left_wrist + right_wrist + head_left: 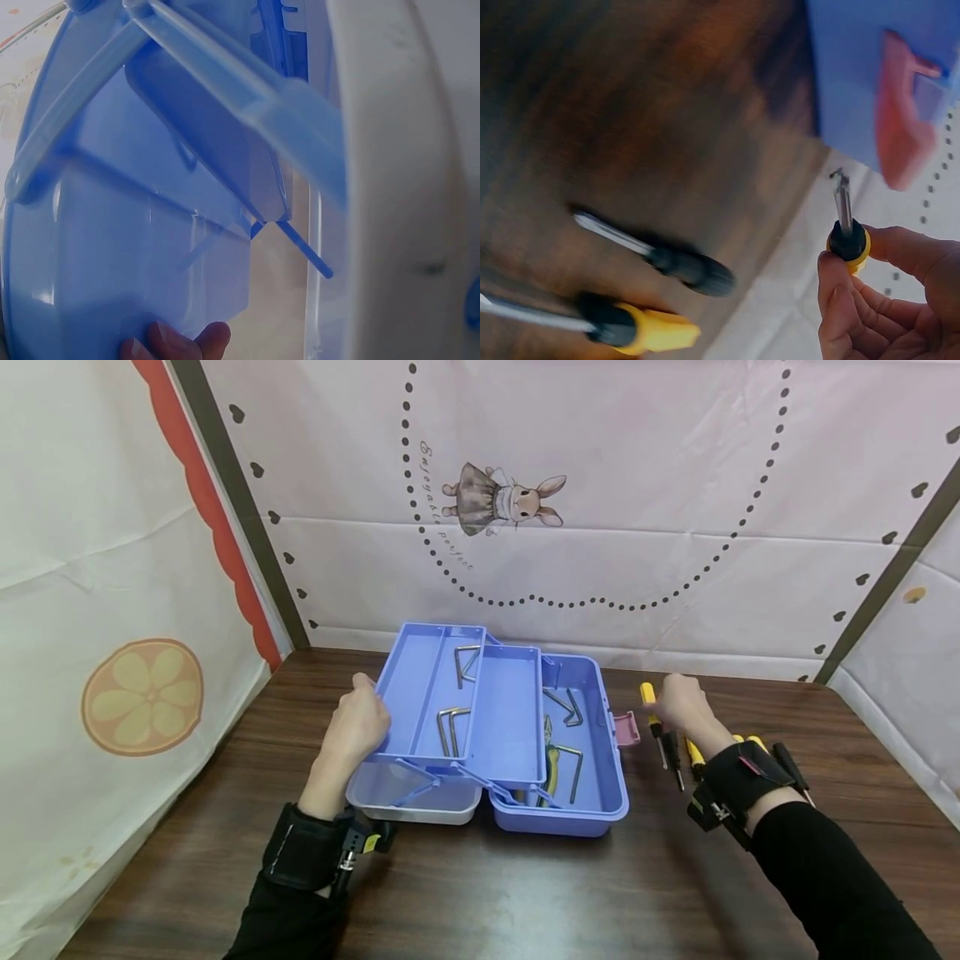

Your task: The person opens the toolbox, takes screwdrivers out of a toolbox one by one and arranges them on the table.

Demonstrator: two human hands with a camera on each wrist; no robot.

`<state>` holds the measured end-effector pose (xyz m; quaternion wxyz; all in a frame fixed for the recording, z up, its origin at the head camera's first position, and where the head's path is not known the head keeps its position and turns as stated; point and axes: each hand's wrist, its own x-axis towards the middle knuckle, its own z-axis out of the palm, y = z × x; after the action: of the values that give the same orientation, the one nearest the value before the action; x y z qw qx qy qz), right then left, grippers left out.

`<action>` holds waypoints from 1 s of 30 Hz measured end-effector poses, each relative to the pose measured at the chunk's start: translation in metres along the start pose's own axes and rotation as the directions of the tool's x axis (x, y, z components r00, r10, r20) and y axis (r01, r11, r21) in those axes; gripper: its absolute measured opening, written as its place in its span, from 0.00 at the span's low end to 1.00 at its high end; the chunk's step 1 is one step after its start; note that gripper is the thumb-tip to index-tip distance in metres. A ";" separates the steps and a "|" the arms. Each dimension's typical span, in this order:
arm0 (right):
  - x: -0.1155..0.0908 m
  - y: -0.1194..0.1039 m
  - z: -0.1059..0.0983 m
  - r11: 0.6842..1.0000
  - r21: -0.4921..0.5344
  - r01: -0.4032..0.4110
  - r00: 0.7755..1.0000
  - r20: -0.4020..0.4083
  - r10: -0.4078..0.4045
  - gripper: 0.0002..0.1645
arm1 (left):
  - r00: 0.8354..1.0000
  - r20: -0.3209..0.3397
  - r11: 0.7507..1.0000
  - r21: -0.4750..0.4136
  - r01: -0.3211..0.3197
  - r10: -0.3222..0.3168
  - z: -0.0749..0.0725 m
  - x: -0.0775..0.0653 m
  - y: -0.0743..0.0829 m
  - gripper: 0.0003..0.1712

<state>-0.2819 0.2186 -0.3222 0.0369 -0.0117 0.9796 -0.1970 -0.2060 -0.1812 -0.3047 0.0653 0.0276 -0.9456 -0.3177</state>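
A blue toolbox [617,781] stands unfolded on the table, its stepped trays spread to the left. My left hand [355,718] grips the outer left edge of the upper tray [405,689]; fingertips [214,339] show beneath it in the left wrist view. To the right of the box, my right hand [686,702] pinches a yellow and black screwdriver [847,244] by its handle, blade pointing away from the fingers. L-shaped hex keys [444,732] lie in the upper tray. More hex keys and green-handled pliers [552,768] are in the base, the pliers partly hidden.
Near my right hand a black screwdriver [690,270] and a yellow-handled screwdriver [660,330] lie on the wooden table [480,902], with several more under the wrist. A pink latch [627,729] juts from the box's right side. Printed cloth [600,560] walls the back.
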 end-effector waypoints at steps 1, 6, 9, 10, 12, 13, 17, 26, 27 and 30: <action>0.000 0.001 0.003 1.000 0.004 -0.013 1.000 0.010 0.013 0.17 | 1.000 0.000 1.000 0.000 -0.001 0.001 0.000 0.000 0.000 0.14; 0.001 0.009 0.017 0.996 0.032 -0.089 0.994 0.070 0.087 0.13 | 1.000 0.006 1.000 -0.010 0.002 -0.002 0.000 0.000 0.000 0.14; 0.002 0.013 0.026 0.991 0.038 -0.130 0.986 0.114 0.125 0.12 | 1.000 0.002 1.000 -0.009 0.000 0.000 0.000 -0.001 0.000 0.14; 0.003 0.013 0.028 0.990 0.035 -0.134 0.984 0.124 0.129 0.11 | 1.000 0.001 1.000 -0.008 0.000 0.000 0.000 -0.001 0.000 0.14; 0.004 0.014 0.032 0.988 0.031 -0.152 0.980 0.139 0.146 0.11 | 1.000 -0.005 1.000 -0.004 -0.003 0.003 0.000 -0.001 0.000 0.14; 0.005 0.013 0.033 0.986 0.031 -0.161 0.977 0.144 0.155 0.11 | 1.000 -0.006 1.000 -0.004 -0.003 0.003 0.000 -0.001 0.000 0.14; 0.006 0.012 0.035 0.982 0.019 -0.186 0.971 0.157 0.181 0.13 | 1.000 -0.008 1.000 -0.001 -0.002 0.002 0.000 -0.001 0.000 0.14; 0.003 0.011 0.034 0.982 0.028 -0.185 0.970 0.165 0.178 0.10 | 1.000 -0.006 1.000 0.001 0.000 0.000 0.001 0.000 0.000 0.13; 0.002 0.010 0.033 0.982 0.022 -0.186 0.970 0.165 0.180 0.11 | 1.000 -0.006 1.000 0.002 -0.001 0.001 0.001 0.000 0.000 0.13; -0.003 0.007 0.029 0.984 -0.013 -0.179 0.972 0.154 0.179 0.14 | 1.000 -0.008 1.000 0.005 -0.004 0.004 0.000 0.000 0.000 0.13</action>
<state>-0.2769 0.2138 -0.3508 0.1304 0.0613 0.9708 -0.1920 -0.2060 -0.1814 -0.3052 0.0696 0.0274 -0.9462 -0.3149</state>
